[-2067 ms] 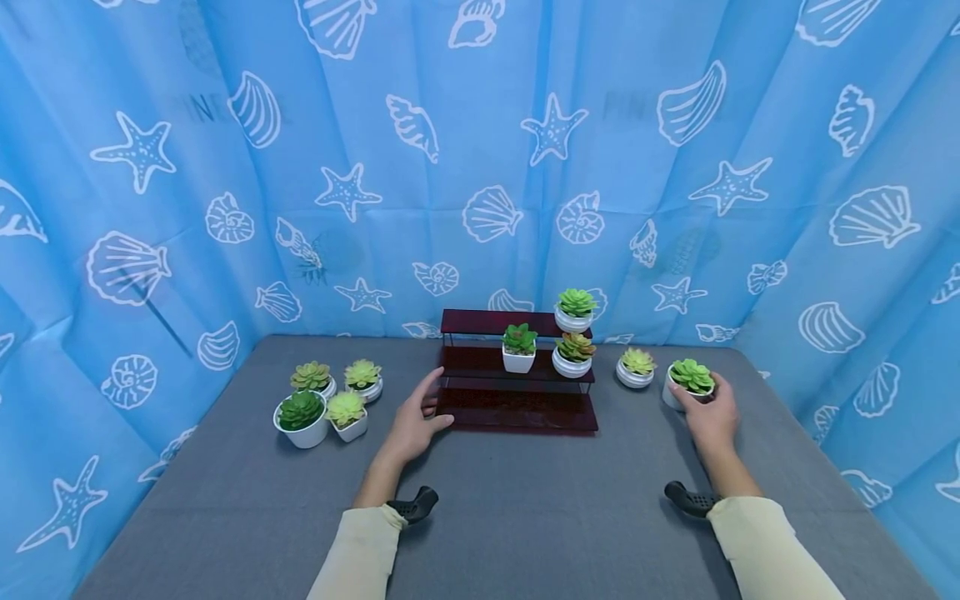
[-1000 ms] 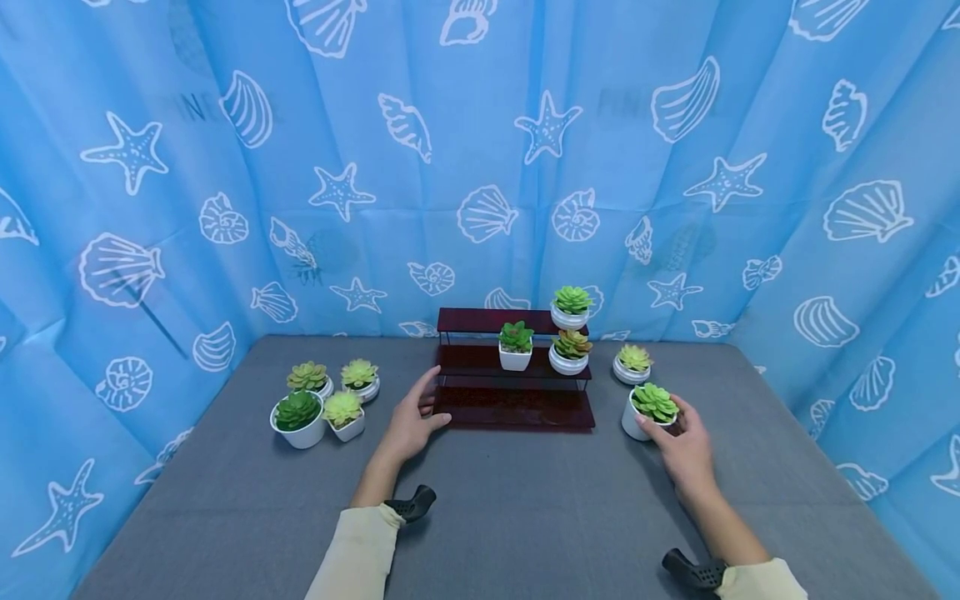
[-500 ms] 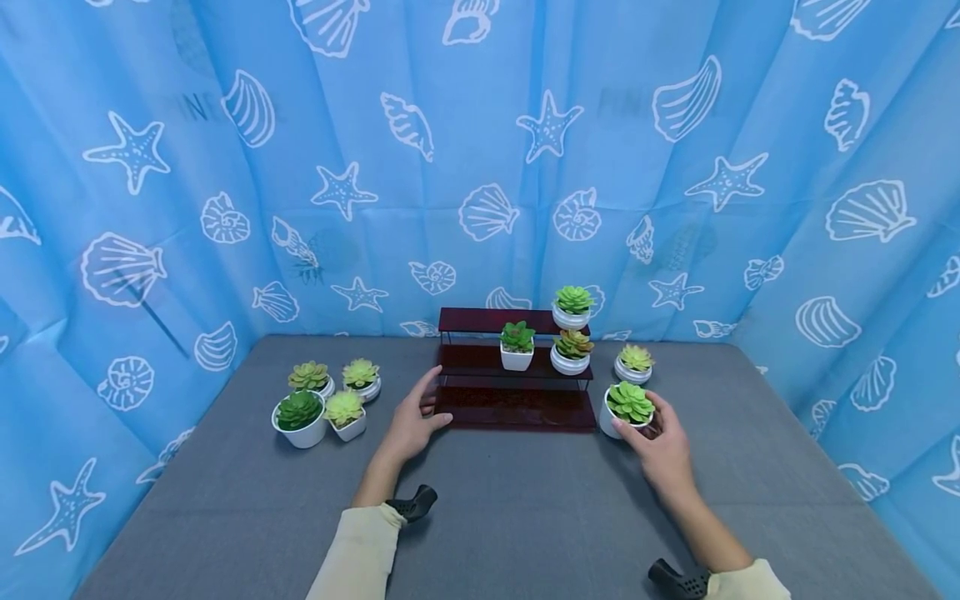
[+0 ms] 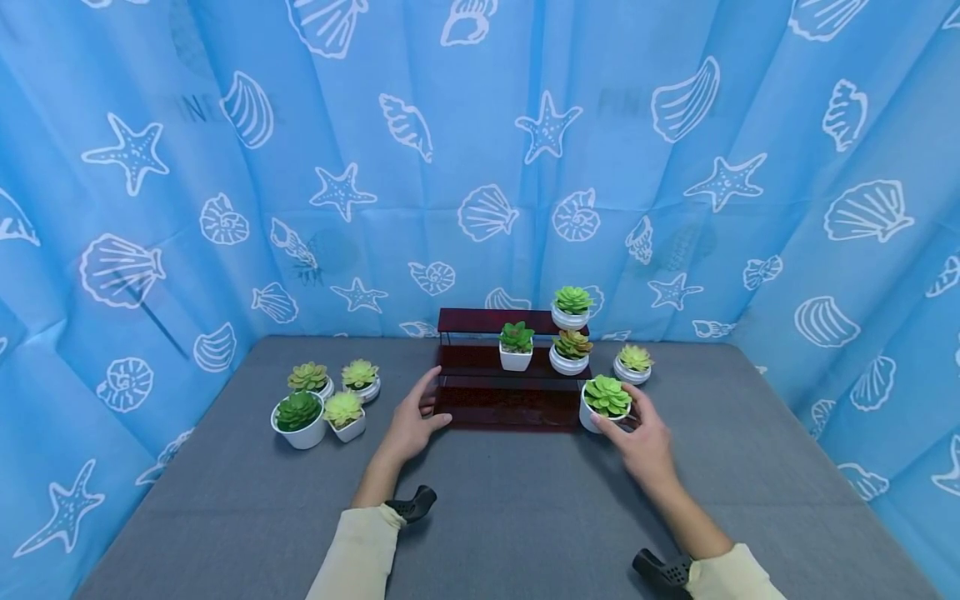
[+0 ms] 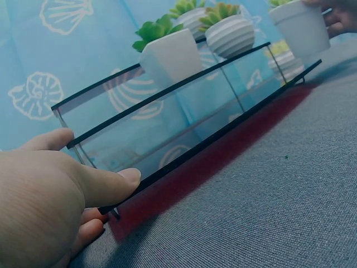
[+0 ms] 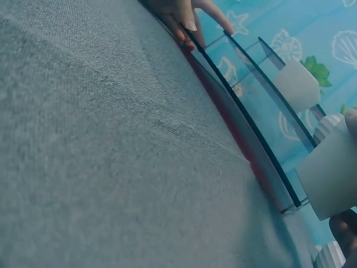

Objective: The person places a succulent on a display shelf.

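Note:
My right hand (image 4: 647,446) holds a round white pot (image 6: 329,170) with a bright green succulent (image 4: 607,396) at the right end of a dark red three-tier display shelf (image 4: 510,406). The pot is upright at the bottom tier's end; whether it touches the tier I cannot tell. At the shelf's left end, my left hand (image 5: 50,190) grips the bottom tier, thumb on its edge and fingers below. Its index finger reaches the middle tier's corner. A square-potted succulent (image 4: 516,346) and a reddish-green succulent (image 4: 570,353) stand on the middle tier. Another green succulent (image 4: 572,307) stands on top.
Right of the shelf stands a yellow-green succulent (image 4: 633,364). Several potted succulents cluster at the left, including a dark green one (image 4: 299,419). Grey cloth (image 4: 510,517) covers the table, and a blue shell-print curtain (image 4: 450,167) hangs behind and at both sides.
My right hand has carried the white-potted green succulent leftward from the table's right side to the shelf's right end. The left hand has stayed at the shelf's left end.

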Tool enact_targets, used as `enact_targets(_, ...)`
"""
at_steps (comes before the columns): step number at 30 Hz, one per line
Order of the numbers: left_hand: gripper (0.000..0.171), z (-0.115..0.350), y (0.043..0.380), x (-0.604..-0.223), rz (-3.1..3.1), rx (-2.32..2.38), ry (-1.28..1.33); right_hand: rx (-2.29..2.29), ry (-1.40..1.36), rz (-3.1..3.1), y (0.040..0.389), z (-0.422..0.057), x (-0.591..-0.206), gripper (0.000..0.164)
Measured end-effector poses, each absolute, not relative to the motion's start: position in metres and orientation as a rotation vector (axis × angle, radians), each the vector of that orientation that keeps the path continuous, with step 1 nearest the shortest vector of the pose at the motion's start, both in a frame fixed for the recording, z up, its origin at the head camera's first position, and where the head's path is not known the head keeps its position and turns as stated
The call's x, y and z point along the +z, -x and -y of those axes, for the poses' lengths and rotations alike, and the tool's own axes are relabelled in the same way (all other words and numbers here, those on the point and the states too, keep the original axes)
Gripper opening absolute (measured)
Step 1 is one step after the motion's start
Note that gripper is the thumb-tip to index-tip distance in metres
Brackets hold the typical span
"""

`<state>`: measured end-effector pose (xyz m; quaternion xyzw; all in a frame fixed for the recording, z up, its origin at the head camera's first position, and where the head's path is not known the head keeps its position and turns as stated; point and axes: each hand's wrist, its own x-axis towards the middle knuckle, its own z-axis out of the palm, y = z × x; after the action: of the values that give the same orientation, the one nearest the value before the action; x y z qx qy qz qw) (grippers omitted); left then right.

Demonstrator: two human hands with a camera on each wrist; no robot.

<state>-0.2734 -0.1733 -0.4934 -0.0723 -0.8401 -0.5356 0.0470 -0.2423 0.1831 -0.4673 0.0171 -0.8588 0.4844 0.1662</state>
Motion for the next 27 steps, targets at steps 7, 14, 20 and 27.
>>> enact_targets(7,0.078,0.173,0.274,-0.493,2.564,-1.634,0.218,1.326,-0.146,2.496,0.248,-0.175,-0.47,0.069)
enact_targets(14,0.078,0.174,0.274,-0.494,2.557,-1.635,0.215,1.357,-0.162,2.522,0.256,-0.164,-0.47,0.067)
enact_targets(20,0.078,0.175,0.274,-0.495,2.549,-1.639,0.221,1.407,-0.199,2.52,0.258,-0.154,-0.469,0.067)
enact_targets(27,0.078,0.175,0.274,-0.495,2.549,-1.636,0.247,1.402,-0.213,2.53,0.258,-0.143,-0.468,0.068)
